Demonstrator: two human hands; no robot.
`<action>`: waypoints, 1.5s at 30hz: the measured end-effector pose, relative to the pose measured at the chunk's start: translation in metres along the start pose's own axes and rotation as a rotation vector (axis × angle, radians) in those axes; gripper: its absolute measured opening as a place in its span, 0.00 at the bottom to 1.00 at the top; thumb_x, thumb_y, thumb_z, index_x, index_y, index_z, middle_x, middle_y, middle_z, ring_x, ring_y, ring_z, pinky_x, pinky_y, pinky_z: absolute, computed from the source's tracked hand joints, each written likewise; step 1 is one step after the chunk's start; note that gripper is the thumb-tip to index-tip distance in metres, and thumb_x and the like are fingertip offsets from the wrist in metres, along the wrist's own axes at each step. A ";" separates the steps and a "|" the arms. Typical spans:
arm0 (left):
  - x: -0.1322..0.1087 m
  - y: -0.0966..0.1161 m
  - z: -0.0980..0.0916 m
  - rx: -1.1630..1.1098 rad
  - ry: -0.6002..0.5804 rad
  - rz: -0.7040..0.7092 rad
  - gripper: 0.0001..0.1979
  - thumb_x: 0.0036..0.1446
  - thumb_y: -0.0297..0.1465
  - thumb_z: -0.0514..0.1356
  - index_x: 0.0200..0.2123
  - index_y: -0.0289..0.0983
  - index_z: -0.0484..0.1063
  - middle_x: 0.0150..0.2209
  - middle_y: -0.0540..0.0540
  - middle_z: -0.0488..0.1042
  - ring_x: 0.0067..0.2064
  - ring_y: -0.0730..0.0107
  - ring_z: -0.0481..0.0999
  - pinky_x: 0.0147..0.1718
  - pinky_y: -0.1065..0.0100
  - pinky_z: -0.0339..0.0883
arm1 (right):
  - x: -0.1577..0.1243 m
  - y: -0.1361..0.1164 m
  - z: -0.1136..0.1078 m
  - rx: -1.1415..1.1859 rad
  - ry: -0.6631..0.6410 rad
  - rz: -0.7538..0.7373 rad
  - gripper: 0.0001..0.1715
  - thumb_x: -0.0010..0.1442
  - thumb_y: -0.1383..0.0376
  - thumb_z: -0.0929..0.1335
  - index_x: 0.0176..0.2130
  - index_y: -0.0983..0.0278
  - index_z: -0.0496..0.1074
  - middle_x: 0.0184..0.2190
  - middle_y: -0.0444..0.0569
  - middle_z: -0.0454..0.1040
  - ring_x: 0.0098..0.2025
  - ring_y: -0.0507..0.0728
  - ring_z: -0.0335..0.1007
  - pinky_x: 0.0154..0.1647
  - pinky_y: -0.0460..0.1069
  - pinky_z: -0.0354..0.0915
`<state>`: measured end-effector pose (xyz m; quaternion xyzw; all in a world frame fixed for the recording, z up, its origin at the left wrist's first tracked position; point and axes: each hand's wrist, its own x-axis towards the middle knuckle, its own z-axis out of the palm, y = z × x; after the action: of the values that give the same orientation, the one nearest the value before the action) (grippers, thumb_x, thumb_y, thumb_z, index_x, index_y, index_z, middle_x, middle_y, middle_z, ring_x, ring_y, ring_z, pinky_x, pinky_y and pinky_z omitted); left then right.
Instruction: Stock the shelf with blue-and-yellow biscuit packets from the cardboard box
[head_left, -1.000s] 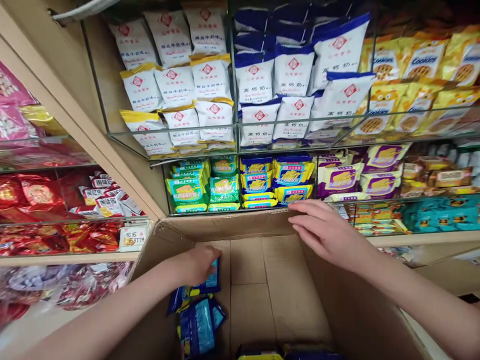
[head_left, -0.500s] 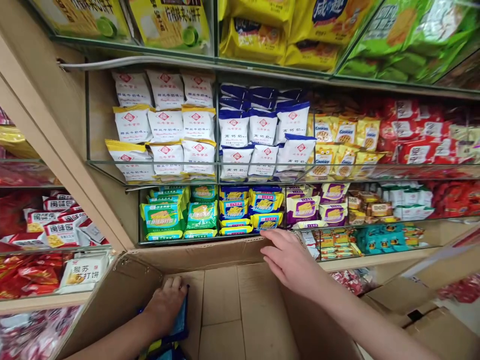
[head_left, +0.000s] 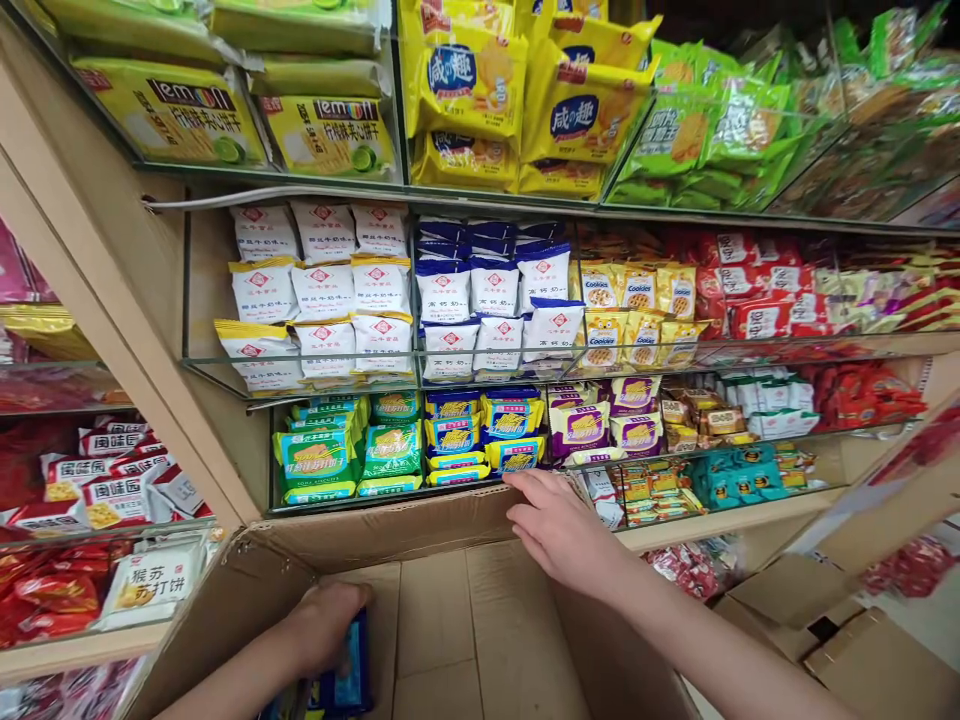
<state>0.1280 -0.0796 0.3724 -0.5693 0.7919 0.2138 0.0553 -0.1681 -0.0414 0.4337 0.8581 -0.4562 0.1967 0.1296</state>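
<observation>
Down inside a deep cardboard box (head_left: 431,620), my left hand (head_left: 326,625) is closed on a blue biscuit packet (head_left: 354,670). Its fingertips are partly hidden behind the hand. More blue and yellow packets lie under my left forearm in the box's left corner, mostly out of sight. My right hand (head_left: 566,530) rests over the far right rim of the box, its fingers stretched apart and no packet in them. Just beyond that rim stand blue-and-yellow biscuit packets (head_left: 454,432) and green soda biscuit packets (head_left: 313,455) on a low shelf.
Above the low shelf, glass-fronted compartments hold white packets (head_left: 326,290), cookies packets (head_left: 600,285) and yellow packets (head_left: 469,75). A wooden upright (head_left: 142,300) rises at the left. Another cardboard box (head_left: 892,650) is at the lower right.
The view has tilted up, showing more of the top shelf. My left hand has turned, with its fingers now curled out of sight around the blue packet. My right hand stays on the rim.
</observation>
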 end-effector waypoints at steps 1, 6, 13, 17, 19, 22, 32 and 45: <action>-0.003 0.005 -0.006 -0.048 -0.002 0.030 0.14 0.25 0.33 0.64 0.21 0.38 0.67 0.28 0.45 0.71 0.37 0.45 0.69 0.36 0.53 0.60 | 0.000 0.001 0.000 -0.001 0.002 -0.004 0.07 0.52 0.72 0.62 0.30 0.65 0.70 0.49 0.53 0.64 0.51 0.60 0.55 0.48 0.57 0.57; -0.020 0.043 -0.028 -0.400 -0.030 0.177 0.13 0.41 0.39 0.60 0.27 0.38 0.60 0.23 0.55 0.66 0.29 0.69 0.69 0.26 0.72 0.62 | 0.003 0.001 -0.005 0.134 0.084 -0.023 0.09 0.55 0.70 0.61 0.31 0.66 0.70 0.45 0.55 0.66 0.51 0.60 0.56 0.48 0.58 0.57; -0.031 0.102 -0.037 -1.283 0.213 0.211 0.16 0.40 0.38 0.64 0.27 0.39 0.59 0.22 0.57 0.66 0.25 0.75 0.68 0.26 0.73 0.64 | 0.018 -0.036 -0.013 0.810 0.000 0.385 0.19 0.57 0.53 0.59 0.41 0.63 0.63 0.32 0.47 0.70 0.32 0.52 0.65 0.30 0.47 0.62; -0.029 0.114 -0.029 -1.444 0.355 0.172 0.13 0.48 0.42 0.57 0.32 0.39 0.64 0.28 0.53 0.74 0.28 0.70 0.73 0.29 0.70 0.67 | 0.029 -0.049 -0.004 0.914 0.071 0.543 0.22 0.58 0.51 0.54 0.27 0.63 0.61 0.22 0.42 0.65 0.26 0.51 0.61 0.25 0.45 0.56; -0.026 0.112 -0.023 -1.432 0.426 0.167 0.14 0.50 0.44 0.54 0.33 0.40 0.65 0.31 0.52 0.75 0.29 0.69 0.73 0.29 0.70 0.66 | 0.030 -0.052 0.000 0.951 0.121 0.553 0.22 0.59 0.52 0.53 0.25 0.63 0.60 0.21 0.42 0.63 0.25 0.50 0.60 0.24 0.45 0.55; -0.024 0.107 -0.016 -1.369 0.473 0.160 0.16 0.52 0.46 0.51 0.33 0.39 0.66 0.32 0.50 0.75 0.31 0.67 0.73 0.28 0.70 0.66 | 0.027 -0.053 0.001 0.919 0.171 0.527 0.20 0.60 0.54 0.53 0.24 0.63 0.58 0.20 0.41 0.61 0.23 0.50 0.57 0.23 0.45 0.54; -0.047 0.100 -0.043 -1.683 -0.353 0.042 0.28 0.49 0.52 0.45 0.42 0.36 0.65 0.37 0.43 0.73 0.33 0.67 0.75 0.30 0.69 0.66 | 0.012 -0.039 -0.011 0.314 0.458 -0.220 0.15 0.60 0.59 0.55 0.38 0.67 0.62 0.26 0.49 0.72 0.25 0.53 0.64 0.26 0.48 0.61; -0.048 0.101 -0.049 -1.529 0.206 0.381 0.32 0.41 0.27 0.64 0.48 0.46 0.54 0.50 0.48 0.66 0.51 0.61 0.65 0.47 0.65 0.64 | 0.010 -0.049 -0.025 0.012 0.262 -0.321 0.10 0.57 0.68 0.61 0.40 0.65 0.66 0.39 0.51 0.71 0.42 0.56 0.63 0.42 0.55 0.60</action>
<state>0.0583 -0.0312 0.4606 -0.3210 0.5105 0.6502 -0.4621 -0.1276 -0.0118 0.4581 0.8877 -0.2916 0.2862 0.2123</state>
